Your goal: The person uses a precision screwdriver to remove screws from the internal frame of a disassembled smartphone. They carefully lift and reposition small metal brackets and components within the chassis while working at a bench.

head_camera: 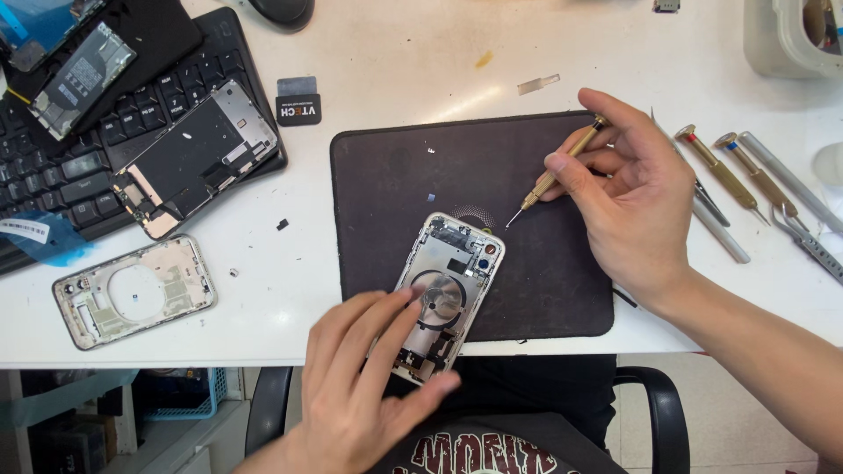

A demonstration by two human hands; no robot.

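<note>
Left hand (364,399) lies nearest, fingers (399,329) spread loosely and resting on the opened phone shell (452,285), pinning it to the dark mat (395,184). Right hand (632,197) pinches a brass screwdriver (558,167), tip just above the shell's top edge, over the white table (395,61).

This is a phone repair bench in a small workshop. A dark work mat (457,175) lies on a white desk (395,53); right of the mat lies a row of precision screwdrivers (738,180), left of it a stripped phone frame (132,290), loose phone assemblies and a black keyboard (61,167).
</note>
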